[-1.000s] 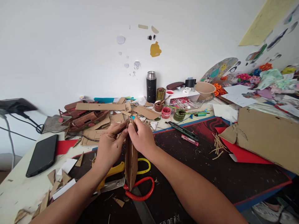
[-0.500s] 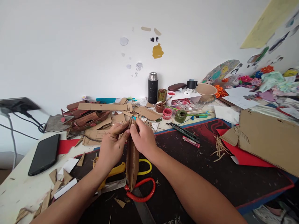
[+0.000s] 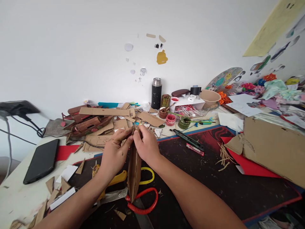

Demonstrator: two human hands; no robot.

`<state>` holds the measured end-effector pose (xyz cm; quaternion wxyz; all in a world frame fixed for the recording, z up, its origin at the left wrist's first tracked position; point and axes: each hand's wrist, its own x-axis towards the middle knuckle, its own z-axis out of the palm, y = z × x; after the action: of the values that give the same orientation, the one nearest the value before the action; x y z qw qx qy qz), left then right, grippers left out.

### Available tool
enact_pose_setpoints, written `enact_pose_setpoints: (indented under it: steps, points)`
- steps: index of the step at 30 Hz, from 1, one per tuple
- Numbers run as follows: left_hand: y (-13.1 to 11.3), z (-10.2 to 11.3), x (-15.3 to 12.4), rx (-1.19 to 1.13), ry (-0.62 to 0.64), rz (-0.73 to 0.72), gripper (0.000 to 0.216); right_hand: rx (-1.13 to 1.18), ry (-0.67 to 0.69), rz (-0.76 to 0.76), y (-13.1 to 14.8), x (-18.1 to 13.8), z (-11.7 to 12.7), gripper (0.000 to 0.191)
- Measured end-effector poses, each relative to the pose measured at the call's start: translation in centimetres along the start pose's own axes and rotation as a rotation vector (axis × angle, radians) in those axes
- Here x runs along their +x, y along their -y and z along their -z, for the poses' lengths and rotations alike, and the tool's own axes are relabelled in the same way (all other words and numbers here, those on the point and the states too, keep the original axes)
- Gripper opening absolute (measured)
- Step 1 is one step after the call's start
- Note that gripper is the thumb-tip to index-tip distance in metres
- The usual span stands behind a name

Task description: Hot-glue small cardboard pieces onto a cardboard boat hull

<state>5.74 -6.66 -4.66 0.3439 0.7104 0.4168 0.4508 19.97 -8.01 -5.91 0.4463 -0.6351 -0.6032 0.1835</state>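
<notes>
Both hands pinch the far end of a narrow, boat-shaped cardboard piece [image 3: 133,175], whose pointed near end hangs toward me. My left hand [image 3: 116,149] is closed on its left side, thumb and fingers together at the tip. From the right, my right hand [image 3: 147,143] grips the same end, its thumb pressed near the left one. The fingertips hide part of the joined edges. Below the cardboard lie red-handled scissors [image 3: 154,203] and a yellow-handled tool [image 3: 147,176], partly covered by it and the left forearm.
Cardboard scraps [image 3: 107,111] and a reddish-brown model boat [image 3: 89,125] lie at the back left. A phone [image 3: 42,160] rests on the left. Open paint jars [image 3: 170,120], a black thermos [image 3: 156,95] and a green utility knife [image 3: 187,139] sit beyond the hands. Large cardboard [image 3: 274,146] is at right.
The view has tilted slightly upward, so the background sits a little lower. Both hands keep their pinch on the cardboard piece, with hardly any other movement.
</notes>
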Motion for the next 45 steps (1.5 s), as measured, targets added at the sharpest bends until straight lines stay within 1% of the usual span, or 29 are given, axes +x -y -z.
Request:
enact_pose_setpoints:
  steps: [11, 16, 45]
  points:
    - [-0.08, -0.07, 0.11, -0.001, 0.014, -0.009, 0.027, 0.009, -0.010, -0.012, 0.09, -0.03, 0.05, 0.021]
    - [-0.09, -0.07, 0.13, -0.006, 0.024, 0.008, 0.028, 0.017, -0.007, -0.014, 0.14, -0.04, 0.11, 0.022]
    - [-0.22, -0.19, 0.32, 0.005, 0.024, -0.006, 0.027, 0.061, -0.003, -0.023, -0.15, 0.04, -0.07, 0.025]
